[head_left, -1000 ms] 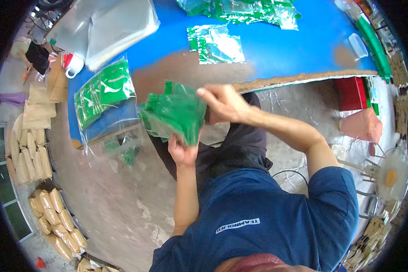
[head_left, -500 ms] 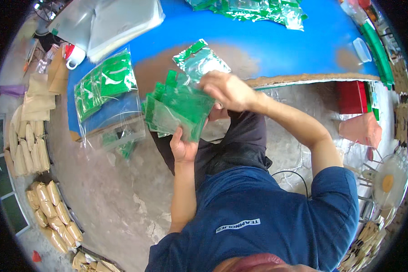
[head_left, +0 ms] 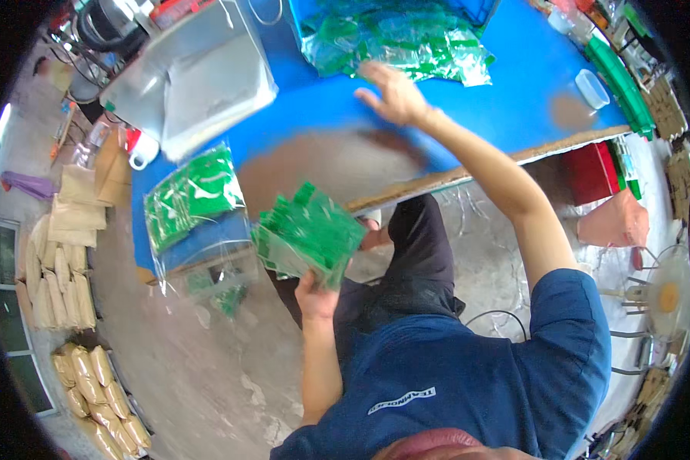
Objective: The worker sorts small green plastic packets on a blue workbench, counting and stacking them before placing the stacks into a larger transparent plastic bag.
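Observation:
My left hand (head_left: 317, 297) is closed on the lower edge of a fanned stack of green and clear plastic packets (head_left: 310, 230), held above my lap. My right hand (head_left: 395, 93) is stretched over the blue table (head_left: 307, 107), its fingers apart and nothing seen in them. Its fingertips are at the near edge of a loose pile of shiny green and clear packets (head_left: 406, 46); whether they touch it I cannot tell. A large clear bag (head_left: 195, 195) with green packets in it lies at the table's left edge, its lower end hanging over.
Clear plastic sheets (head_left: 215, 96) lie in a tray at the far left, near a white and red cup (head_left: 141, 149). A small clear container (head_left: 592, 90) is on the right. Under the table edge stand a red box (head_left: 586, 172) and a pink bag (head_left: 613, 221). Brown packages (head_left: 92, 376) line the left.
My right hand has moved from the stack out to the far pile. The shiny packet that was beside the stack is no longer there. My left hand still holds the stack; the view has shifted.

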A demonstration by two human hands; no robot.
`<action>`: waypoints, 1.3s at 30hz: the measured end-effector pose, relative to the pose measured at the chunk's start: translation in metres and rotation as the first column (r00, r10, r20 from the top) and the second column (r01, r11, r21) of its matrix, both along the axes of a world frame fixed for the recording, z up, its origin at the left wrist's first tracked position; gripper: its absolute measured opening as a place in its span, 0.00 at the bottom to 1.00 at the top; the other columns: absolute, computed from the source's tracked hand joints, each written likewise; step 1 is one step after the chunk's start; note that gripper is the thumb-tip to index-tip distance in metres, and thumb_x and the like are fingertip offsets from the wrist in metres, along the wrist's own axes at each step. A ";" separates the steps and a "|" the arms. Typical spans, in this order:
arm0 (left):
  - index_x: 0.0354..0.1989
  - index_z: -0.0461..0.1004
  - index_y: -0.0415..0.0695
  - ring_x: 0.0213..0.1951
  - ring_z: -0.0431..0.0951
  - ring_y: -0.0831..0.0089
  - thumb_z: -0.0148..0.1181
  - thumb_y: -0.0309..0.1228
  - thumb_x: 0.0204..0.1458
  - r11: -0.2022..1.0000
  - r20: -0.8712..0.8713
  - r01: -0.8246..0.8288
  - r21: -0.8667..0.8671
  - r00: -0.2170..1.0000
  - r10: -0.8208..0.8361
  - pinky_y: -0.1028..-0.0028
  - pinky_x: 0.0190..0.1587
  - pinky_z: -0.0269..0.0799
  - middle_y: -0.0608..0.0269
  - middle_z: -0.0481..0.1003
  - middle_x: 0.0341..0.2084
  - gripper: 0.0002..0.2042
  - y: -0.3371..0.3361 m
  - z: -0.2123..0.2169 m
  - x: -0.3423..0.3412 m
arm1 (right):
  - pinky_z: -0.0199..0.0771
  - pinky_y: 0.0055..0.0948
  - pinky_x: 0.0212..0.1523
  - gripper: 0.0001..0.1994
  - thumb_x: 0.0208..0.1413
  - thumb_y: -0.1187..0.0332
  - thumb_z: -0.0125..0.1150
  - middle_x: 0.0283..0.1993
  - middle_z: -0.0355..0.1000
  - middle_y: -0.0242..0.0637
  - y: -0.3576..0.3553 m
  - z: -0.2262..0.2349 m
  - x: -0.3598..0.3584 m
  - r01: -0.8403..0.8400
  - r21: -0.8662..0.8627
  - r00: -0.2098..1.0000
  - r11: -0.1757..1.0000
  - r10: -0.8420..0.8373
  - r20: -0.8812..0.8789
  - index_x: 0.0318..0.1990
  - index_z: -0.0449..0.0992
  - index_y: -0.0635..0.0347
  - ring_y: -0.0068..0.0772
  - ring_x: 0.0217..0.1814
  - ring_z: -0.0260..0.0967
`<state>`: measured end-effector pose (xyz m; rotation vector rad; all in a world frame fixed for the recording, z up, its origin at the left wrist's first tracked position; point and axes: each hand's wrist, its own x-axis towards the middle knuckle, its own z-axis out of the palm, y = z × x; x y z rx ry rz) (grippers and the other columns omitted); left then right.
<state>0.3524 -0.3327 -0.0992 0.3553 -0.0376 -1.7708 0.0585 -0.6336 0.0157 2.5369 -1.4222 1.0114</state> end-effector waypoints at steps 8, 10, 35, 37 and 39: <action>0.67 0.61 0.42 0.68 0.60 0.49 0.65 0.32 0.48 0.996 0.043 -0.083 0.040 0.996 0.081 0.42 0.71 0.48 0.54 0.63 0.66 0.35 0.016 -0.025 0.016 | 0.42 0.64 0.71 0.39 0.56 0.34 0.51 0.61 0.65 0.53 0.055 -0.027 0.046 -0.048 0.084 0.942 0.995 0.073 -0.328 0.58 0.72 0.65 0.57 0.71 0.52; 0.67 0.62 0.41 0.67 0.62 0.50 0.66 0.31 0.48 0.997 0.045 -0.072 0.040 0.996 0.071 0.43 0.70 0.50 0.54 0.64 0.66 0.35 0.010 -0.020 0.019 | 0.48 0.57 0.70 0.30 0.61 0.44 0.53 0.55 0.68 0.51 0.082 -0.003 0.061 -0.201 0.216 0.945 0.955 0.247 -0.213 0.56 0.74 0.62 0.56 0.64 0.58; 0.62 0.65 0.40 0.54 0.74 0.65 0.67 0.22 0.45 0.989 0.397 -0.145 -0.020 0.907 0.141 0.62 0.60 0.69 0.60 0.73 0.54 0.32 -0.027 0.077 -0.028 | 0.58 0.45 0.69 0.60 0.40 0.53 0.80 0.69 0.58 0.56 0.166 0.024 0.096 -0.461 0.652 0.874 0.603 0.182 0.450 0.74 0.41 0.59 0.51 0.71 0.58; 0.59 0.68 0.40 0.50 0.76 0.67 0.69 0.23 0.44 0.910 0.787 -0.068 -0.408 0.479 0.389 0.64 0.56 0.71 0.60 0.76 0.48 0.30 -0.049 0.095 -0.010 | 0.55 0.45 0.71 0.62 0.36 0.61 0.82 0.70 0.56 0.55 0.150 0.036 0.097 -0.616 0.367 0.737 0.697 0.345 0.581 0.75 0.40 0.59 0.49 0.70 0.57; 0.44 0.79 0.36 0.44 0.80 0.70 0.68 0.21 0.45 0.891 0.905 0.168 -0.423 0.129 0.405 0.72 0.50 0.72 0.59 0.81 0.40 0.15 -0.078 0.133 0.007 | 0.51 0.44 0.73 0.64 0.34 0.65 0.83 0.73 0.51 0.52 0.132 0.048 0.093 -0.663 0.332 0.685 0.671 0.366 0.630 0.75 0.38 0.57 0.45 0.72 0.53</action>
